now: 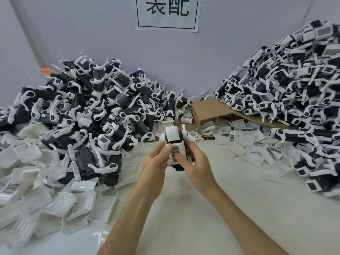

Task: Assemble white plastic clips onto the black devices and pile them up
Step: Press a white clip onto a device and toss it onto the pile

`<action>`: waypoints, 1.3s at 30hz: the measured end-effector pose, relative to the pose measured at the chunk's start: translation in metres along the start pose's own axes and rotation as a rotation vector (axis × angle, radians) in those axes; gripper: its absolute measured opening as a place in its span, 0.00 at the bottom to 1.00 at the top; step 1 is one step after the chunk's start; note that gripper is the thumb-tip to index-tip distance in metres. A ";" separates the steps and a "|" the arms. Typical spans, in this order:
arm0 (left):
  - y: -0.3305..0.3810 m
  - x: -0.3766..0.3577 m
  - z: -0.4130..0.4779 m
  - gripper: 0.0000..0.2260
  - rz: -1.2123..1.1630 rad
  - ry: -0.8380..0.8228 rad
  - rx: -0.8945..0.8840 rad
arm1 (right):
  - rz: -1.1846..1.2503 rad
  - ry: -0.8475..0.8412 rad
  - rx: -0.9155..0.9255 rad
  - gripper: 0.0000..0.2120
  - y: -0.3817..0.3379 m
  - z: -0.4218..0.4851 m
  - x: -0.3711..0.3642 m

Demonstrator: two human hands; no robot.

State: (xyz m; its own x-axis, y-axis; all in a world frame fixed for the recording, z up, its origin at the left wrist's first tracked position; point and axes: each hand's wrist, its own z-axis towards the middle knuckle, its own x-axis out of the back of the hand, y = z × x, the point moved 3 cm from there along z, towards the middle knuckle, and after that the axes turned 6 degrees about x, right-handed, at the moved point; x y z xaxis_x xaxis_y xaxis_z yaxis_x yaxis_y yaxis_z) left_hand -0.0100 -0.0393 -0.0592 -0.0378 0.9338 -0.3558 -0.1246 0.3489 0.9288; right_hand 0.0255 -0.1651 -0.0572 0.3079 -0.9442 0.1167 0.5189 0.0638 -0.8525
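Along the table's left edge, ribbed white clips lie below a tangled heap of black devices. Your left hand and right hand both clasp one boxy clipped device over the table's middle; a second heap rises at the right edge.

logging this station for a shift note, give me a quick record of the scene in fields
held item: black device with white clip
left hand: grips its left side
right hand: grips its right side, thumb on label
left pile: devices against the wall
right pile: taller, clipped devices
loose clips: front left on table
cardboard box: open, between the piles
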 end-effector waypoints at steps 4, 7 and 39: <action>-0.001 -0.003 -0.001 0.18 -0.023 -0.010 0.024 | 0.073 0.037 -0.005 0.16 -0.003 -0.001 0.000; -0.006 -0.008 -0.002 0.17 -0.008 -0.012 0.058 | 0.037 0.128 0.011 0.12 -0.001 -0.002 0.002; -0.015 -0.002 0.005 0.15 0.036 0.084 0.032 | -0.229 -0.025 -0.051 0.16 0.007 0.003 0.006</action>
State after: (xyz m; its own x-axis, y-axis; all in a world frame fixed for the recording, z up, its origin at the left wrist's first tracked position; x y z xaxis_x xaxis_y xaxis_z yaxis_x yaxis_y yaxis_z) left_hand -0.0036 -0.0463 -0.0715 -0.1253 0.9363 -0.3280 -0.0897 0.3186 0.9436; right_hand 0.0338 -0.1692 -0.0608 0.2064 -0.9239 0.3222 0.5367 -0.1685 -0.8268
